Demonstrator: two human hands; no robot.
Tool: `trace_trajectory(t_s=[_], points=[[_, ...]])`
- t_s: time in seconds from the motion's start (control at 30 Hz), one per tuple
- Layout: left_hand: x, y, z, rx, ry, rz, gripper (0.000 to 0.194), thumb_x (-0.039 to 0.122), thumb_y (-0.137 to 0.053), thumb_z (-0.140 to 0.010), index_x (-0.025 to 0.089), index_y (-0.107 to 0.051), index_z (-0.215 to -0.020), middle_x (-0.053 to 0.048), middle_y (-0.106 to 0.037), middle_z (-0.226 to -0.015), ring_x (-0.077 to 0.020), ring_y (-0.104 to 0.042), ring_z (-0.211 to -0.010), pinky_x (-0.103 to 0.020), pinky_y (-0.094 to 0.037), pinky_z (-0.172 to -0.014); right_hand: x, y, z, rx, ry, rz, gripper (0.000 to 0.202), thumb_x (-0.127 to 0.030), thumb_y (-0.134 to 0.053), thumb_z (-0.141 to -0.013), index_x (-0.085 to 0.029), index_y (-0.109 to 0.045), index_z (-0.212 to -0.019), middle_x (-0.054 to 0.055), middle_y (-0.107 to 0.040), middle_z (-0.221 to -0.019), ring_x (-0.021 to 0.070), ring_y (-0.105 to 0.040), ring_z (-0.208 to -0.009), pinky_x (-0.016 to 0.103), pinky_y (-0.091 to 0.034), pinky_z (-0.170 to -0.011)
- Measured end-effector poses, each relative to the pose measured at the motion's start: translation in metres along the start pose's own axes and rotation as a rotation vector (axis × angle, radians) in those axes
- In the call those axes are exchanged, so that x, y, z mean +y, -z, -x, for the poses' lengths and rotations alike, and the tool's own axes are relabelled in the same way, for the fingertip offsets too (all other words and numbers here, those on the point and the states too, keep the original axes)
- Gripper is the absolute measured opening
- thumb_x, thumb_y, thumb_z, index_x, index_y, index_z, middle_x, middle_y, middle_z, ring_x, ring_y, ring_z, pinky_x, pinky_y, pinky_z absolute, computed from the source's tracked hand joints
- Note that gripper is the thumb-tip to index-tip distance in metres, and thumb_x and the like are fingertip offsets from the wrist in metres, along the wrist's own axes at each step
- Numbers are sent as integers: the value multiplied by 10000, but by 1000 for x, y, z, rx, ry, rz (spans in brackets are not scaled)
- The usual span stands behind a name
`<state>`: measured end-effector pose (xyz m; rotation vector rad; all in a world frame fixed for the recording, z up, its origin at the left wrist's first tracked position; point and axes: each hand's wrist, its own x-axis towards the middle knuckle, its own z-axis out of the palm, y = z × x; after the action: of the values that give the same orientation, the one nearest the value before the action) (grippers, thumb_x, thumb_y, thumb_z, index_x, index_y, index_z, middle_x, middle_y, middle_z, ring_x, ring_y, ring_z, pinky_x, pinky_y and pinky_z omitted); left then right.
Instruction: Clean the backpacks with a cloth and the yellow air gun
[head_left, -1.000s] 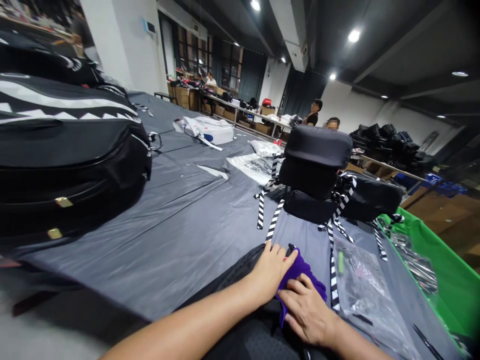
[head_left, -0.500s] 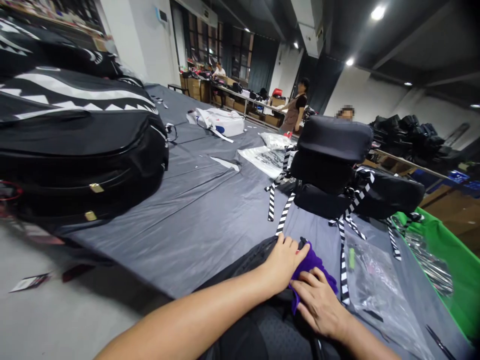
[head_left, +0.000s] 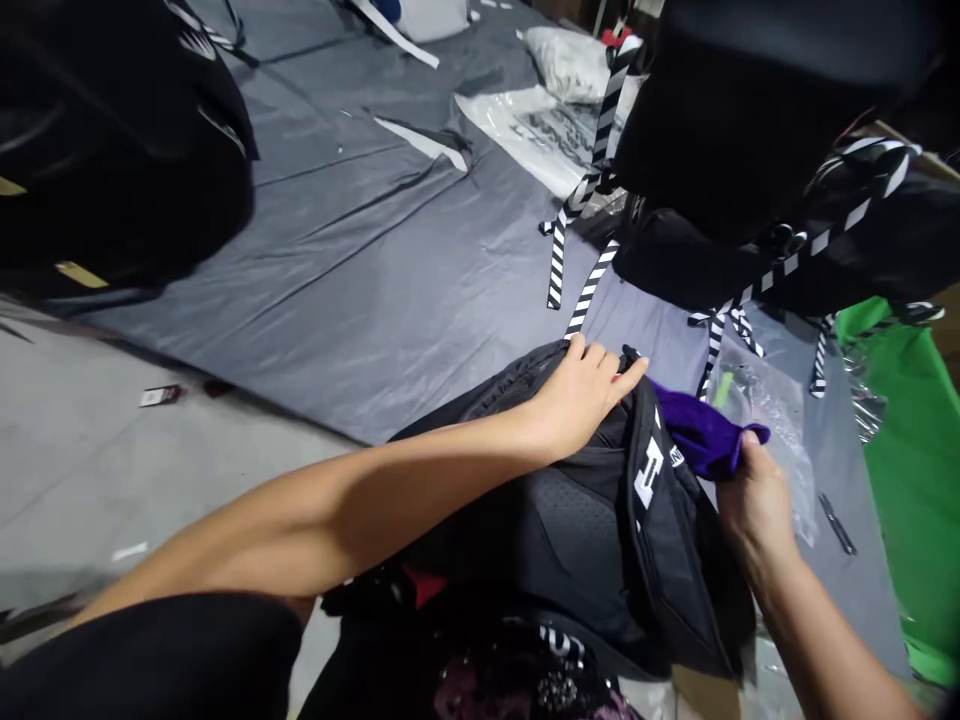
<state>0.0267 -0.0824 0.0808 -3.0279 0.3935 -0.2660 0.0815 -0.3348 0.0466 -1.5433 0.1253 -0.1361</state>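
Observation:
A black backpack (head_left: 517, 520) with white lettering on its strap lies in front of me at the table edge. My left hand (head_left: 589, 390) is closed on the top of this backpack, by its zipper edge. To its right, my right hand (head_left: 757, 490) grips a purple cloth (head_left: 697, 430), thumb on top, beyond the bag's strap. The cloth's left end is hidden behind the backpack. A black-and-white striped strap (head_left: 592, 285) runs away from the bag's top.
Black bags (head_left: 697, 150) with striped straps are stacked ahead. Another large black bag (head_left: 120, 150) stands at left. On the grey table cover (head_left: 360, 300) lie plastic bags (head_left: 555, 130) and small snips (head_left: 836, 525). Green cloth (head_left: 915, 480) hangs at right.
My right hand has moved right and away from the left, drawing the purple cloth along with it. My left hand still holds the bag's top. The view has tilted down.

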Motion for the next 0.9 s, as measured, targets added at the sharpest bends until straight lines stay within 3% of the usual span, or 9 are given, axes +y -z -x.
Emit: trace_trajectory(t_s=[0.07, 0.13, 0.23, 0.33, 0.37, 0.47, 0.53, 0.73, 0.9], points=[[0, 1, -1, -19, 4, -16, 839, 349, -571, -861, 151, -115, -1538, -149, -509, -1255, -319, -425, -1130, -505, -216, -1072, -2, -1, 0, 6, -97, -99, 221, -365, -689, -754, -180, -577, -798, -33, -602, -777, 117, -560, -691, 259, -479, -691], [-1, 2, -2, -40, 8, -15, 824, 343, -556, -868, 165, -112, -1540, -142, -504, -1265, -322, -420, -1138, -511, -214, -1081, -7, -7, 7, -40, -44, -120, 174, -319, -688, -761, -189, -586, -814, -34, -606, -811, 120, -574, -738, 274, -487, -754], [-2, 2, -3, -61, 18, 38, 771, 293, -513, -889, 181, -116, -1541, -138, -495, -1275, -325, -405, -1164, -520, -191, -1097, -18, -18, 26, -99, 179, -55, 125, -297, -659, -800, -201, -586, -832, -32, -591, -825, 129, -577, -779, 310, -477, -826], [-2, 1, -4, -65, 26, 82, 773, 269, -513, -879, 195, -122, -1541, -134, -500, -1263, -330, -396, -1171, -528, -174, -1105, -22, -29, 39, -167, 448, 209, 220, -299, -617, -831, -218, -597, -1035, 17, -615, -950, 181, -595, -868, 391, -460, -871], [-3, 1, -4, -65, 29, 76, 766, 272, -507, -881, 199, -124, -1541, -133, -505, -1259, -330, -399, -1167, -530, -176, -1102, -21, -34, 41, -284, 583, 352, 270, -294, -606, -836, -224, -589, -1096, 39, -623, -991, 204, -598, -901, 418, -452, -880], [-2, 1, -4, -32, 37, 34, 674, 275, -429, -920, 192, -167, -1536, -138, -526, -1243, -326, -427, -1135, -523, -208, -1077, -16, -51, 37, -816, 1005, 795, 291, -237, -558, -865, -214, -586, -1154, 83, -644, -1033, 242, -587, -972, 451, -411, -907], [-2, 3, -2, 11, 31, 31, 620, 277, -396, -934, 177, -224, -1521, -142, -543, -1229, -318, -446, -1112, -508, -225, -1060, -16, -62, 33, -1023, 1188, 971, 282, -193, -502, -906, -186, -577, -1178, 87, -660, -1027, 237, -574, -985, 448, -370, -928], [-3, 3, 4, 152, 15, 18, 561, 262, -380, -936, 175, -304, -1485, -128, -584, -1170, -279, -484, -1055, -482, -266, -1030, -15, -71, 32, -1012, 1377, 1007, 229, -190, -453, -940, -155, -577, -1129, 72, -679, -958, 235, -564, -926, 456, -321, -950], [-10, 15, 6, 52, -45, 1, 748, 310, -534, -874, 275, -170, -1527, -125, -504, -1318, -286, -473, -1136, -542, -304, -1030, -7, -69, 36, -910, 1515, 927, 208, -249, -481, -941, -157, -576, -1101, 84, -687, -964, 239, -589, -899, 443, -344, -918]])
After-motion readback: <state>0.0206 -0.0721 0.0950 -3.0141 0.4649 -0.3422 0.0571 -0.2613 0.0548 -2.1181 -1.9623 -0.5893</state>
